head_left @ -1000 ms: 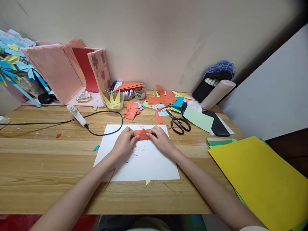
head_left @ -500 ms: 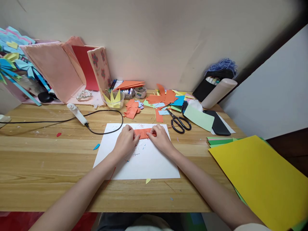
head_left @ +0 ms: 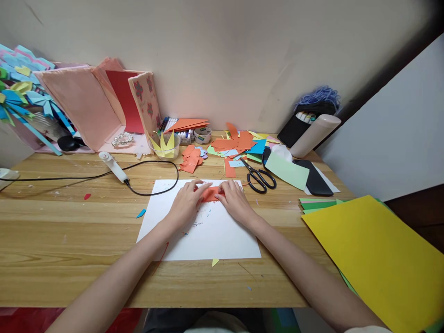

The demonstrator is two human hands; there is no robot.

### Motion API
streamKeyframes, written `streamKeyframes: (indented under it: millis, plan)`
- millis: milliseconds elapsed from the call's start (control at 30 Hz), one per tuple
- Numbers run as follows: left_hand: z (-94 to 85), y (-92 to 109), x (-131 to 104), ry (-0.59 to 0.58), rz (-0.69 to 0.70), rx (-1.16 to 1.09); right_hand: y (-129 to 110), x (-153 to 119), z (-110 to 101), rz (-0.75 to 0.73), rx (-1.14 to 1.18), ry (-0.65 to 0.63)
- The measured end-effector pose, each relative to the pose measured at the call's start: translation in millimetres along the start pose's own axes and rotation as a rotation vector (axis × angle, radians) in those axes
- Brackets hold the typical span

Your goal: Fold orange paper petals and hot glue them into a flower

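A small folded strip of orange paper (head_left: 211, 194) lies near the far edge of a white sheet (head_left: 222, 236) marked with small coloured specks. My left hand (head_left: 187, 201) is at the strip's left end, its fingers pressed on the paper and partly covering it. At the right end, my right hand (head_left: 234, 199) has its thumb and fingers closed on the strip. Just beyond the sheet, to the right, black-handled scissors (head_left: 258, 176) rest on the wooden table (head_left: 86, 245).
A white glue gun (head_left: 114, 166) with a black cable lies at the left. Orange paper scraps (head_left: 239, 142) and a plastic cup (head_left: 164, 147) stand behind the sheet. Yellow paper (head_left: 374, 254) covers the right side. A pink box (head_left: 79, 101) stands at the back left.
My left hand has shifted slightly right along the strip and its fingers have flattened over it, so less orange paper shows. The right hand has hardly moved.
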State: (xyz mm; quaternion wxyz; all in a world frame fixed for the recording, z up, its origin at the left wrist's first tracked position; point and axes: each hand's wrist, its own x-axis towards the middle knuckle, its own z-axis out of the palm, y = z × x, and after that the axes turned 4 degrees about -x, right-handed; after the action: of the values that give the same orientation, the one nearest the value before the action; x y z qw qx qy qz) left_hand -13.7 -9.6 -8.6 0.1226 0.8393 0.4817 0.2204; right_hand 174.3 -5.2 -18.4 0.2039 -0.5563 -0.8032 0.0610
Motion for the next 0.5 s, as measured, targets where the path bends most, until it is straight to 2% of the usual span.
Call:
streamKeyframes:
  millis: [67, 167, 233, 367, 500]
  plan:
    - [2.2, -2.8, 0.0, -0.039, 0.069, 0.022, -0.5, -0.8, -2.6, -0.14, 0.025, 0.008]
    - [2.6, -5.9, -0.4, -0.06, 0.073, 0.037, -0.7, -5.3, -5.5, -0.376, 0.074, -0.027]
    - [1.0, -6.8, -0.8, -0.076, 0.063, 0.034, 0.0, -10.2, -5.8, -0.452, 0.063, -0.05]
    - [-3.3, -8.7, -1.0, -0.118, 0.035, 0.012, 2.5, -18.7, -5.1, -0.416, -0.045, -0.049]
    - [-6.5, -15.2, 0.0, -0.193, 0.057, -0.003, 8.9, -19.0, -9.8, -0.341, -0.055, -0.035]
